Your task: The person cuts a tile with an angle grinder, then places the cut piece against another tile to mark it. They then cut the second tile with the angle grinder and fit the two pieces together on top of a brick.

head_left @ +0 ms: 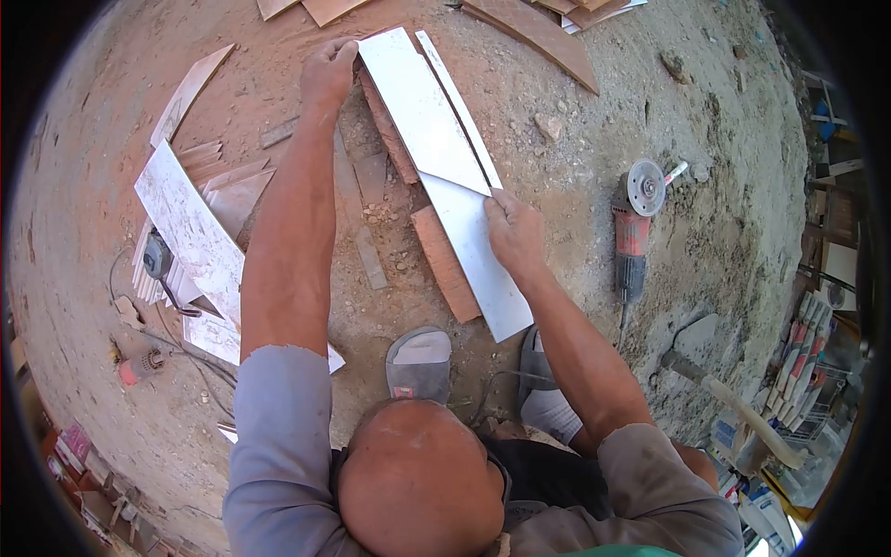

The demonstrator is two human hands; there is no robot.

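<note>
A long white tile piece (422,107) lies over a smooth, light grey board (473,251), both slanting across reddish blocks (447,269). My left hand (329,72) has its fingers closed at the far left corner of the white piece. Its thumb side touches the edge. My right hand (513,232) grips the right edge of the pieces about halfway down, its fingers curled round it. Along the right side of the white piece runs a thin white strip (459,110), separated from it by a dark gap that narrows towards my right hand.
An angle grinder (633,223) lies on the ground at the right, near a long-handled hoe (742,404). White tile pieces (190,218) and a tape measure (157,255) are at the left. Brown tiles (538,37) lie at the far side. Cables cross the ground at lower left.
</note>
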